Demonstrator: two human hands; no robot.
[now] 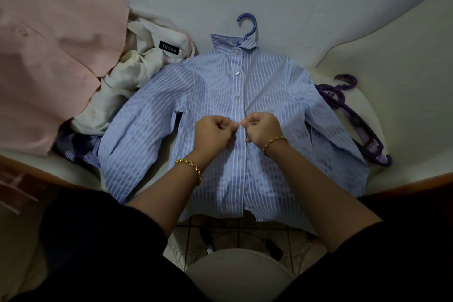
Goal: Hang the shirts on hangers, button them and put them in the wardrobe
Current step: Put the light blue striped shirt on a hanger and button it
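Note:
A blue-and-white striped shirt [215, 95] lies face up on a cream surface [407, 86], on a blue hanger whose hook [250, 26] sticks out above the collar. Its top three buttons look fastened. My left hand [214, 133] and my right hand [262, 130] meet at the placket in the middle of the shirt, each pinching one edge of the front around a button. Both wrists wear gold bracelets.
A pink shirt [54, 51] and a crumpled cream garment [137, 68] with a black label lie at the left, a dark striped cloth [78, 147] under them. Purple hangers [353, 115] lie at the right. A wall stands behind; tiled floor shows below the shirt's hem.

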